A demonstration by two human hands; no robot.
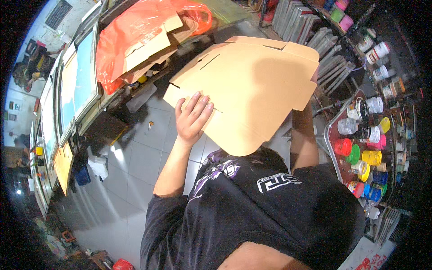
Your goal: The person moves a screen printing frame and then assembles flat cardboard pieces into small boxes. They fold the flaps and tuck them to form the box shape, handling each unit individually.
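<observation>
A large sheet of brown die-cut cardboard (238, 85), with slots and notched flaps along its edges, is held up in front of my torso. My left hand (194, 118) grips its lower left edge, fingers laid over the face and the thumb out of sight. From the right, my right forearm (304, 141) rises behind the sheet; the cardboard covers that hand, so its fingers do not show. A shadow falls across the sheet's right half.
At the upper left, an orange-red plastic bag (130, 33) and more cardboard pieces (148, 49) lie on a bench. Framed screens (80, 74) lean along the left. A tray (332, 135) of colourful paint tubs stands right, below racked frames (292, 20). Grey floor tiles (139, 162) lie below.
</observation>
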